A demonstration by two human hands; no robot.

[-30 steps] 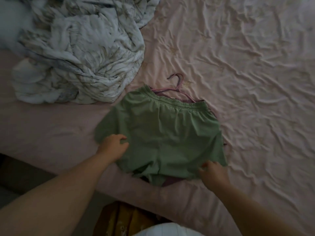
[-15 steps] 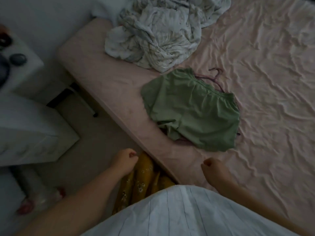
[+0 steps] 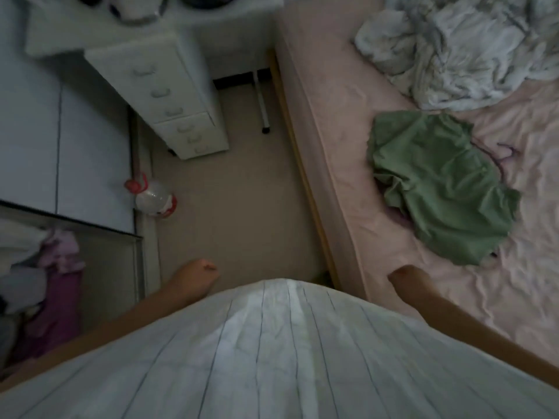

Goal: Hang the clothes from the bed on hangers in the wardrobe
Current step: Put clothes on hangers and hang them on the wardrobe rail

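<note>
A pair of green shorts point(image 3: 438, 189) lies flat on the pink bed sheet point(image 3: 338, 152), close to the mattress edge. From under its waistband the hook of a pink hanger point(image 3: 503, 152) sticks out. My left hand point(image 3: 196, 275) hangs over the floor with loosely curled fingers and holds nothing. Over the bed's near edge, below the shorts, my right hand point(image 3: 405, 278) is also loosely curled and empty. At the left the wardrobe point(image 3: 90, 140) shows an open compartment with clothes point(image 3: 57, 267) inside.
A crumpled pale blanket point(image 3: 453, 49) lies at the head of the bed. A white drawer unit point(image 3: 169, 95) stands between wardrobe and bed. A clear plastic bottle with red cap point(image 3: 154, 198) lies on the beige floor point(image 3: 239, 192) by the wardrobe.
Both hands let go of the green shorts and drew back from the bed. My view swung left, so the floor, drawers and wardrobe came into sight.
</note>
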